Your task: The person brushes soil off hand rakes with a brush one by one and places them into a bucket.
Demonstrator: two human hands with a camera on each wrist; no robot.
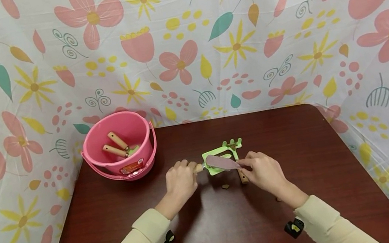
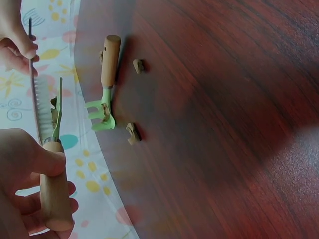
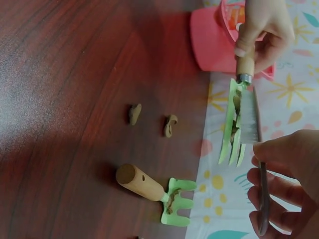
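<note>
Left hand (image 1: 182, 180): my fingers are wrapped round the wooden handle of the fork (image 3: 229, 122).
Right hand (image 1: 264, 172): thumb and fingers pinching the brush (image 1: 220, 162) by its narrow end.
Fork: green, I have it up over the table (image 1: 229, 232) between my hands, tines toward my right; brown bits on it.
Brush: flat back up, bristles facing the fork at close range; can't tell if they touch.
Rake (image 2: 108, 74): green head, wooden handle, lying on the table just beyond the fork, handle end toward me; brown bits on its head too.
Crumbs (image 3: 134, 114): brown, loose on the table near the rake.
Bucket (image 1: 136, 125): pink, back left, two wooden handles (image 1: 118, 141) sticking up inside.
Cloth (image 1: 180, 65): floral, behind the table.
</note>
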